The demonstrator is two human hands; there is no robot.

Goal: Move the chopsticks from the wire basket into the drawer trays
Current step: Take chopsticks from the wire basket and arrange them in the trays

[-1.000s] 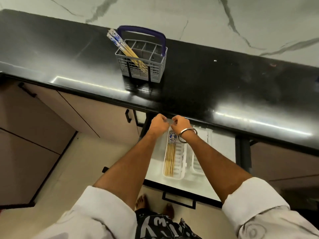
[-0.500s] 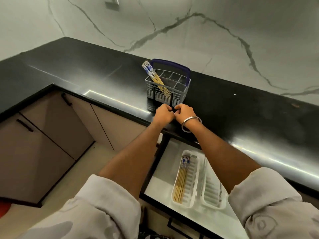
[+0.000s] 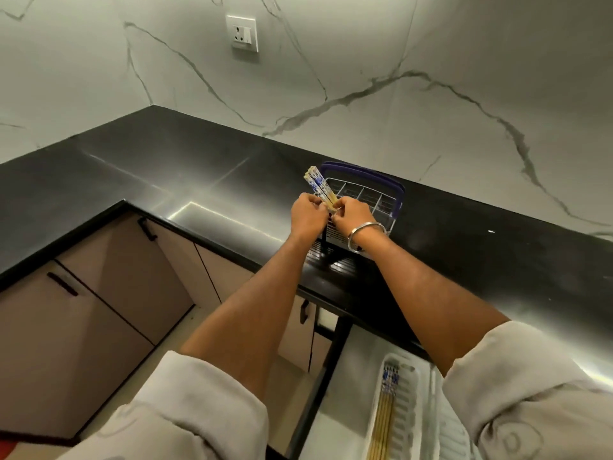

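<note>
A grey wire basket (image 3: 374, 202) with a purple handle stands on the black counter (image 3: 166, 174). A bundle of wooden chopsticks (image 3: 317, 184) with blue-patterned tops leans out of its left side. My left hand (image 3: 306, 217) and my right hand (image 3: 353, 216) meet at the bundle, fingers closed around its shafts just above the basket rim. A silver bangle sits on my right wrist. Below, the open drawer holds a white tray (image 3: 413, 410) with several chopsticks (image 3: 384, 423) lying in it; a second white tray (image 3: 438, 426) beside it is partly hidden by my right sleeve.
The counter turns a corner at the left, with beige cabinet doors (image 3: 109, 293) and black handles beneath. A marble wall with a socket (image 3: 243, 33) rises behind. The drawer's dark front edge (image 3: 318, 386) projects toward me.
Both hands rose from the drawer, passed the counter edge and reached the basket, where they now grip the chopstick bundle. My view tilted upward.
</note>
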